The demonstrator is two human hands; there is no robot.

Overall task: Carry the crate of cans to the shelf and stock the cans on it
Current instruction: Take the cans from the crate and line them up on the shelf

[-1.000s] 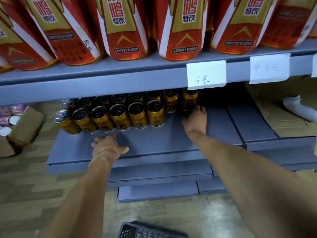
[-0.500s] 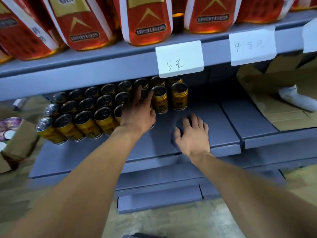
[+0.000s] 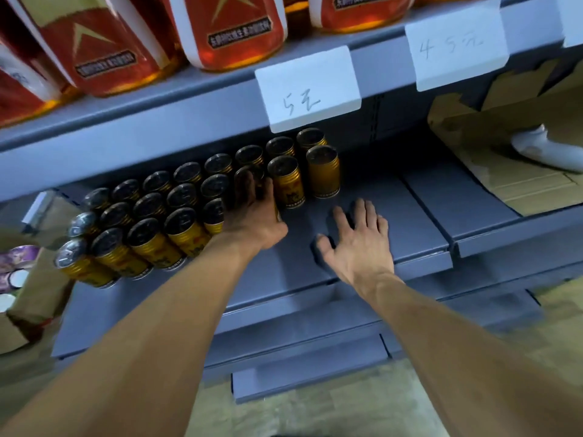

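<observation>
Several gold cans (image 3: 176,230) with dark lids stand in rows on the grey shelf board (image 3: 419,212), under a higher shelf. My left hand (image 3: 252,216) lies over a can at the right of the front rows, fingers fairly straight along it and thumb beside the neighbouring can (image 3: 285,181). My right hand (image 3: 356,244) rests flat on the bare board just right of the cans, fingers spread, holding nothing. The crate is out of view.
Big red and gold bottles (image 3: 233,33) fill the upper shelf, which carries white paper price tags (image 3: 307,86). An open cardboard box (image 3: 31,294) sits at the left. Flattened cardboard (image 3: 511,171) and a white object (image 3: 545,149) lie at the right.
My left hand went from the shelf's front edge up and right onto the cans. My right hand drew back from the rightmost cans to the bare board. The view shifted and the crate dropped out.
</observation>
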